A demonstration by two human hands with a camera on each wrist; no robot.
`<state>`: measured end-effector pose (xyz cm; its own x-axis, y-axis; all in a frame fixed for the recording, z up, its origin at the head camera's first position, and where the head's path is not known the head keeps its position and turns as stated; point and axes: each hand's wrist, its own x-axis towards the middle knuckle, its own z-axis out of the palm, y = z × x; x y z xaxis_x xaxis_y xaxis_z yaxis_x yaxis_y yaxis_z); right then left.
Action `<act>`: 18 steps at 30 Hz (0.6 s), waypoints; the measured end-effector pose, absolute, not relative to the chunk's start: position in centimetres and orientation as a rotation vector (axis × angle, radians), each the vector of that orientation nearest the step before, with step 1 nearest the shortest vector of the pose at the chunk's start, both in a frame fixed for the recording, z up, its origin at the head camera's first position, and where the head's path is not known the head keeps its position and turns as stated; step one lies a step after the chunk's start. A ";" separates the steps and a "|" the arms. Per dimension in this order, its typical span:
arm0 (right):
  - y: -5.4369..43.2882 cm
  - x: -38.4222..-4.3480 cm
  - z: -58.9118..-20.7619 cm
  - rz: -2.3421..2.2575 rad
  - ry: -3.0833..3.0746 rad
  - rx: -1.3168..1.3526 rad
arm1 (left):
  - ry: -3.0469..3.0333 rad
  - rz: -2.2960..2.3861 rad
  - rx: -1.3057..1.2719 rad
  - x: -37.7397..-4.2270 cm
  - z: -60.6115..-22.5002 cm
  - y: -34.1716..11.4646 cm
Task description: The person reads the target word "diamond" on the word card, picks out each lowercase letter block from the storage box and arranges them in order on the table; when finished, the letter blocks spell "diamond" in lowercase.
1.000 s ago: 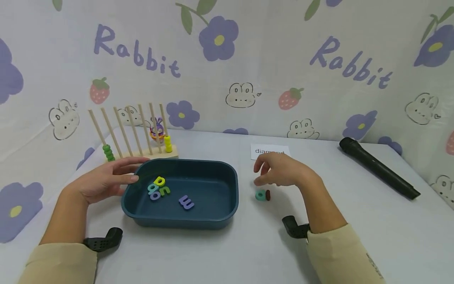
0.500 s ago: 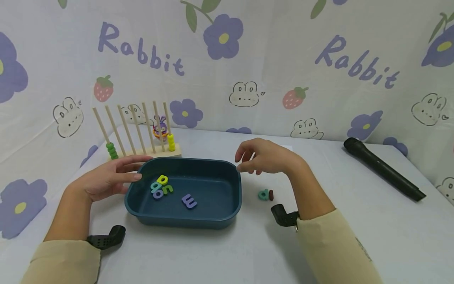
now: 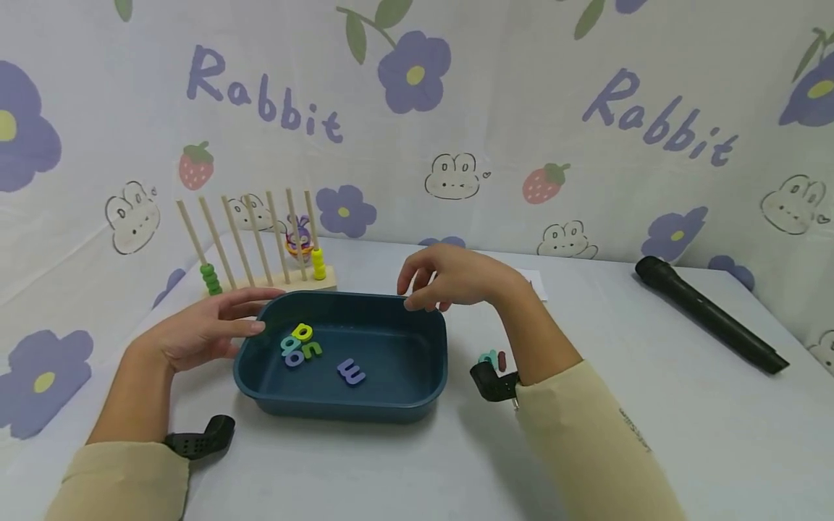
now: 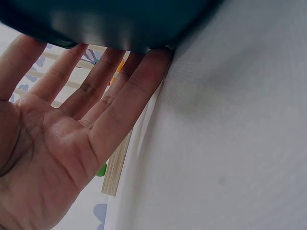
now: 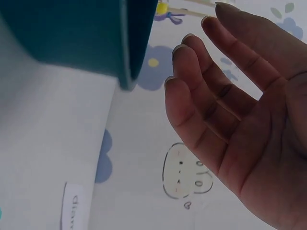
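My left hand [image 3: 205, 329] touches the left end of a dark teal bin [image 3: 342, 414]. In the left wrist view its fairly straight fingers [image 4: 127, 98] lie against the bin's outer wall. My right hand [image 3: 456, 275] hovers near the far right rim, fingers loosely bent and holding nothing. Inside the bin, a yellow letter [image 3: 302, 332], a teal letter [image 3: 289, 345], a green n [image 3: 313, 349] and a purple o [image 3: 295, 359] are clustered at left. A purple m [image 3: 351, 371] lies apart from them. On the table, a teal d [image 3: 488, 357] sits beside a brown stick-like letter [image 3: 502, 361], partly behind the wrist camera.
A wooden peg rack [image 3: 280, 281] with green and yellow beads stands behind the bin, near a small purple figure [image 3: 300, 239]. At the right lies a black microphone [image 3: 710, 312]. The word card [image 5: 74, 208] is mostly hidden behind my right arm in the head view.
My right hand has moved left, from above the d and the card to the bin's far right rim. The left hand stays at the bin; the letters keep their places.
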<state>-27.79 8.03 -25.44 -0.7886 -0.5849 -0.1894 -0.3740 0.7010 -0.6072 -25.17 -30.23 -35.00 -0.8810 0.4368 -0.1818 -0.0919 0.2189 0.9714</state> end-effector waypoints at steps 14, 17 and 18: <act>1.5 -28.3 -24.8 -0.749 2.472 -0.895 | 2.092 1.696 0.297 -25.1 -35.1 -30.1; 0.2 -28.6 -24.8 -0.733 2.476 -0.901 | 2.094 1.688 0.299 -25.1 -35.0 -30.1; -0.2 -28.7 -24.9 -0.725 2.477 -0.898 | 2.096 1.686 0.300 -25.1 -34.9 -30.1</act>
<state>-28.71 -0.16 -24.93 -0.7106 -0.6765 -0.1933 -0.4657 0.6582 -0.5915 -25.10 -30.15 -34.92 -0.8833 0.4264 -0.1951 -0.0992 0.2366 0.9665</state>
